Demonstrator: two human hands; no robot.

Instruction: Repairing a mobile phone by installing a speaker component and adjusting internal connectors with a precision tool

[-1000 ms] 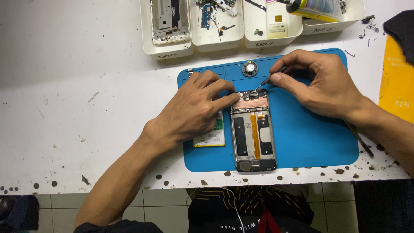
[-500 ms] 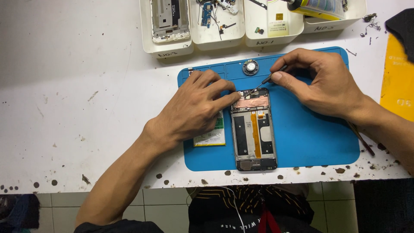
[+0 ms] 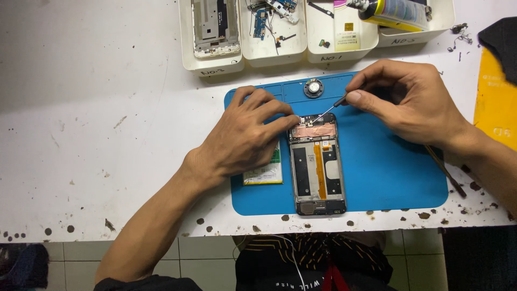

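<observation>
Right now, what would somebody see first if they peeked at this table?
An opened phone lies on a blue mat in the middle. The left hand steadies its top corner, while the right hand pokes a thin screwdriver into it. White trays of parts line the back.

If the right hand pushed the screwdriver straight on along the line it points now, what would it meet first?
The right hand aims the screwdriver down-left. Its tip already sits at the top edge of the opened phone, so the phone's upper part comes first, close to the left hand's fingertips; whether it touches is unclear.
</observation>
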